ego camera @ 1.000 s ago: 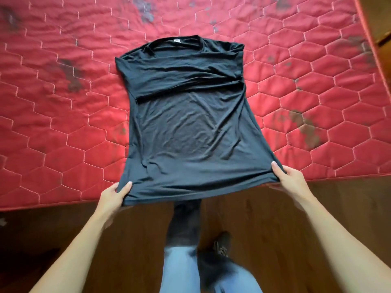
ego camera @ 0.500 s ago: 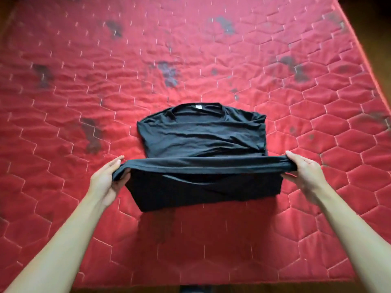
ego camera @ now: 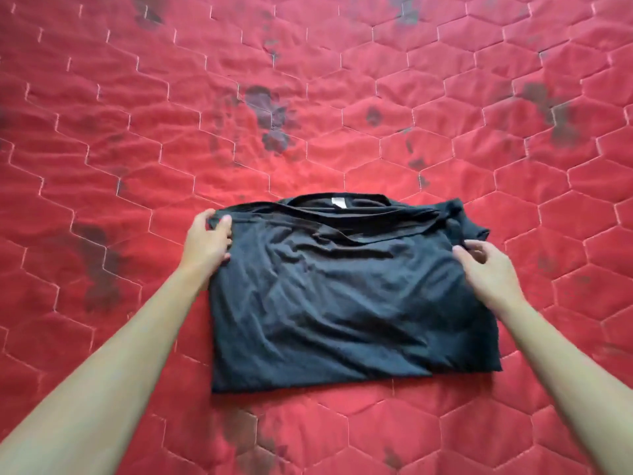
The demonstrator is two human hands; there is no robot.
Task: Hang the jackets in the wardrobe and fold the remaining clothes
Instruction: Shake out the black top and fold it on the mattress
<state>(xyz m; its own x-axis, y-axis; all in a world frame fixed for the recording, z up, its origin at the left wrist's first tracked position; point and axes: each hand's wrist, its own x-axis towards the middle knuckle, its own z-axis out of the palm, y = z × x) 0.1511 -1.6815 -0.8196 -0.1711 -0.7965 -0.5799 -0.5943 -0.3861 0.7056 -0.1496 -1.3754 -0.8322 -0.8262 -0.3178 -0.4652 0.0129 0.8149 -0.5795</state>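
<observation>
Black T-shirt (ego camera: 342, 296), folded in half, flat on red quilted mattress (ego camera: 445, 80) with hexagon stitching. At far edge of T-shirt, collar (ego camera: 363, 197), with white label (ego camera: 336, 202) showing inside it. Doubled-over hem (ego camera: 308, 216) laid just short of collar, rumpled, running across nearly the full width of T-shirt. Fold line along near edge. Bunched sleeve (ego camera: 471, 224) sticking out at far right corner.

At far left corner of T-shirt, left hand (ego camera: 205, 241): thumb on top of cloth, fingers curled round the edge, gripping the hem corner. Bare forearm reaching in from near left.

At right edge of T-shirt, just nearer than the sleeve, right hand (ego camera: 486, 272): thumb touching cloth, fingers loosely curled above it. Pinching or merely resting: cannot tell. Bare forearm alongside T-shirt's right edge.

Scattered dark stains (ego camera: 270, 114) on mattress beyond collar, more to left of T-shirt and nearer than its fold line. Upper layer of T-shirt creased, soft diagonal wrinkles through the middle.
</observation>
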